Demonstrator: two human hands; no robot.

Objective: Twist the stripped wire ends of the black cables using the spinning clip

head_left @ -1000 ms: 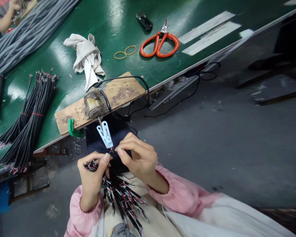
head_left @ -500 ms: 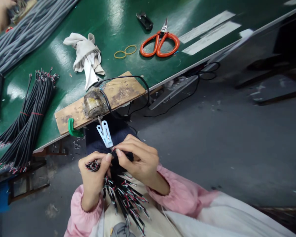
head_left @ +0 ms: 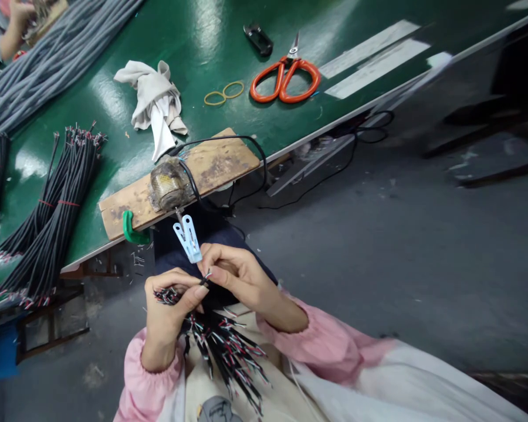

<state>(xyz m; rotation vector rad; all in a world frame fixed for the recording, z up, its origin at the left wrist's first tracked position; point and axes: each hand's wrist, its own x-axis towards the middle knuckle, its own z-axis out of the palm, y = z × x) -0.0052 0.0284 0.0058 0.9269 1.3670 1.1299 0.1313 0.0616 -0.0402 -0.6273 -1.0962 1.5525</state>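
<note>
My left hand (head_left: 171, 310) is closed round a bundle of black cables (head_left: 167, 295), whose stripped ends with red and white wires poke out by the thumb. The thumb and forefinger of my right hand (head_left: 237, 275) pinch the end of one black cable (head_left: 206, 279), just beyond the left thumb. Right above the fingers hangs a light-blue clothespin (head_left: 188, 239), fixed to the shaft of a small motor (head_left: 168, 186). More black cables (head_left: 229, 351) with bared wire ends lie across my lap, below both hands.
The motor sits on a wooden board (head_left: 229, 155), held to the green table (head_left: 220, 53) by a green clamp (head_left: 134, 228). Around it are a cloth (head_left: 152, 97), rubber bands (head_left: 224, 94), orange-handled scissors (head_left: 286, 81), tied black cable bundles (head_left: 66, 205) and grey cables (head_left: 48, 64). A co-worker's hand (head_left: 15, 32) shows top left.
My right fingers have shifted slightly, and the cable end between my hands now shows its spread wires. The left hand has turned a little and moved right. The co-worker's arm has moved.
</note>
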